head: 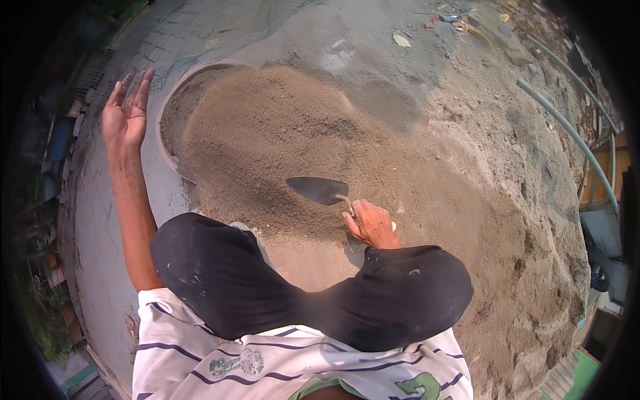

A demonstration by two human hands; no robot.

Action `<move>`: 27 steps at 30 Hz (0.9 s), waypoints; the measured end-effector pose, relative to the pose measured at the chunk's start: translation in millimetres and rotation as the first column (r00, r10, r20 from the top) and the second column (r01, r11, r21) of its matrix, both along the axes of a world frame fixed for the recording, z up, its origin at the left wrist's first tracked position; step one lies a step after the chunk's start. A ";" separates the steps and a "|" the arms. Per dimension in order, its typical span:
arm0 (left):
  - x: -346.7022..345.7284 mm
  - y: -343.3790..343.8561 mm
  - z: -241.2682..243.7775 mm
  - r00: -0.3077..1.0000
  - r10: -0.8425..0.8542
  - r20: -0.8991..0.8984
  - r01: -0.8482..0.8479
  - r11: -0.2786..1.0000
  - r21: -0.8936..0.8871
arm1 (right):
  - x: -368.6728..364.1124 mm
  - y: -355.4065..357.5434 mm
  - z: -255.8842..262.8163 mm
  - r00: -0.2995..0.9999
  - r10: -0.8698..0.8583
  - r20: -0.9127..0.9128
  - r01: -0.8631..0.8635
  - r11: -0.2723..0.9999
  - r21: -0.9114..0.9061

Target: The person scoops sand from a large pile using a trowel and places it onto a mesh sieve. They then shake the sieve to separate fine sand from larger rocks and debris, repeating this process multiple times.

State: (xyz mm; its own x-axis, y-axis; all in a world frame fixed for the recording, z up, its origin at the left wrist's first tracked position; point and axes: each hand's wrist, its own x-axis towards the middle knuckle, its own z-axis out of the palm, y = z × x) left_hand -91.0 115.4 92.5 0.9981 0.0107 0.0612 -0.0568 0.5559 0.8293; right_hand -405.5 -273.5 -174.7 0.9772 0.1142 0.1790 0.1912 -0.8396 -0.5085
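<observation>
My right hand (pixel 372 224) grips the handle end of a mason's trowel (pixel 319 190), its dark pointed blade lying against the near slope of a heap of brown sand (pixel 270 120). Beyond my knees the heap covers much of a round screen or shallow pan, and only its pale curved rim (pixel 164 135) shows on the left. Off to the left, my left hand (pixel 126 112) is raised with its fingers apart and nothing in it, near the rim and over the grey ground.
Rough, lumpy sand (pixel 520 270) spreads along the right side. Two grey pipes (pixel 565 117) lie at the far right. Green wire mesh (pixel 270 25) stretches across the concrete (pixel 215 20) at the back. Rubble and scraps (pixel 475 32) lie at the upper right.
</observation>
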 end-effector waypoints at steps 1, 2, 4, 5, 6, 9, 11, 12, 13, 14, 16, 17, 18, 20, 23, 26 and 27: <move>-10.6 18.8 1.7 1.000 0.024 -0.003 -0.024 1.000 -0.011 | 11.6 12.3 0.4 0.992 0.109 0.059 -0.106 0.993 -0.042; -22.8 40.0 1.0 0.999 0.052 -0.011 -0.052 0.999 -0.015 | 24.2 24.9 -4.7 0.969 0.220 0.110 -0.212 0.974 -0.084; -41.2 74.4 -5.8 0.999 0.054 0.006 -0.053 0.997 -0.050 | 43.3 39.8 -9.5 0.926 0.360 0.112 -0.341 0.927 -0.158; -50.8 89.8 -10.8 0.996 0.085 -0.008 -0.085 0.994 -0.062 | 53.5 43.3 -14.2 0.936 0.347 0.061 -0.329 0.923 -0.200; -60.7 102.8 -17.1 0.993 0.116 -0.023 -0.117 0.990 -0.079 | 65.2 45.2 -19.0 0.944 0.331 0.008 -0.319 0.915 -0.246; -83.1 132.3 -37.7 0.992 0.126 -0.015 -0.126 0.987 -0.103 | 113.0 34.5 -32.3 0.949 0.314 -0.008 -0.295 0.882 -0.367; -96.6 155.3 -53.5 0.987 0.159 -0.010 -0.159 0.982 -0.098 | 139.2 31.7 -39.0 0.944 0.327 0.034 -0.287 0.869 -0.403; -103.4 163.1 -57.3 0.984 0.179 -0.015 -0.179 0.978 -0.105 | 149.4 30.8 -39.4 0.942 0.333 0.034 -0.293 0.870 -0.398; -110.6 166.5 -58.7 0.980 0.198 -0.022 -0.199 0.974 -0.111 | 159.3 29.0 -37.3 0.940 0.340 0.032 -0.300 0.868 -0.395; -117.3 168.4 -60.3 0.976 0.216 -0.034 -0.219 0.967 -0.132 | 169.2 29.1 -35.9 0.945 0.328 -0.011 -0.306 0.867 -0.394; -129.0 172.4 -68.0 0.967 0.250 -0.053 -0.256 0.953 -0.160 | 182.1 27.6 -34.8 0.947 0.319 -0.046 -0.310 0.866 -0.393; -134.0 175.4 -73.7 0.962 0.267 -0.059 -0.273 0.947 -0.168 | 186.7 25.9 -35.4 0.948 0.313 -0.064 -0.312 0.865 -0.393; -136.2 179.0 -75.7 0.958 0.281 -0.055 -0.286 0.942 -0.175 | 193.5 25.0 -35.6 0.949 0.306 -0.077 -0.311 0.864 -0.396; -143.5 186.1 -81.0 0.947 0.316 -0.058 -0.321 0.931 -0.175 | 201.5 23.7 -36.9 0.953 0.294 -0.069 -0.295 0.864 -0.409; -154.3 193.9 -81.5 0.933 0.352 -0.070 -0.359 0.914 -0.190 | 217.8 26.7 -31.3 0.961 0.263 -0.085 -0.273 0.864 -0.423; -159.0 186.7 -75.3 0.909 0.403 -0.107 -0.416 0.889 -0.193 | 239.0 23.5 -29.6 0.972 0.223 -0.069 -0.231 0.881 -0.413; -161.3 184.4 -73.1 0.896 0.426 -0.124 -0.443 0.877 -0.188 | 246.9 21.8 -28.8 0.974 0.214 -0.076 -0.226 0.883 -0.410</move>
State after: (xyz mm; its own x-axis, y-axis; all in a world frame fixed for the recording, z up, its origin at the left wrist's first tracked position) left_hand -252.2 299.8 19.4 0.8914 0.4484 -0.0658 -0.2736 0.6482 0.7106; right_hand -158.7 -251.8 -203.5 0.9221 0.3848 0.0414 0.3868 -0.9126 -0.1323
